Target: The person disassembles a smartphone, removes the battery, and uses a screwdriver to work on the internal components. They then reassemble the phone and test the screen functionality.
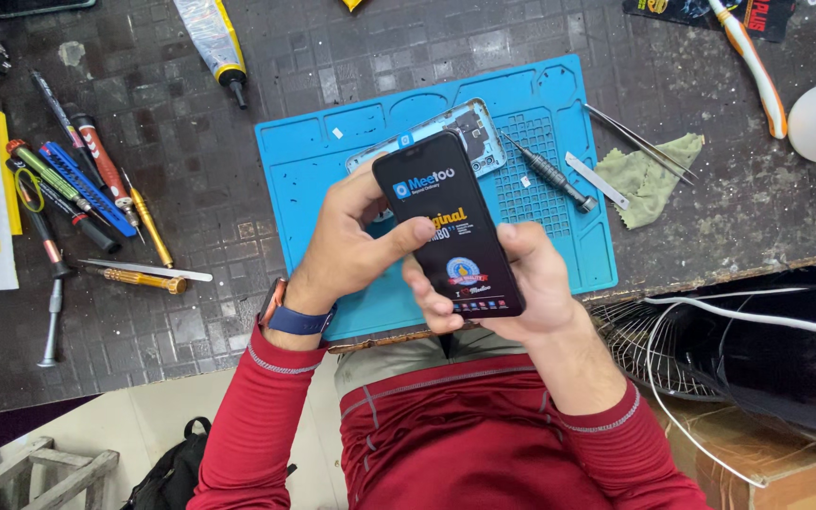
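Both my hands hold a black phone screen panel with a printed protective film, above the near edge of a blue silicone work mat. My left hand grips its left side, thumb laid across the glass. My right hand supports the lower right corner from beneath, fingers curled around the edge. A phone frame with exposed internals lies on the mat just beyond the panel, partly hidden by it.
A black screwdriver, a metal pry blade, tweezers and a green cloth lie to the right. Several screwdrivers and pens lie at the left, a glue tube at the back, a toothbrush at far right.
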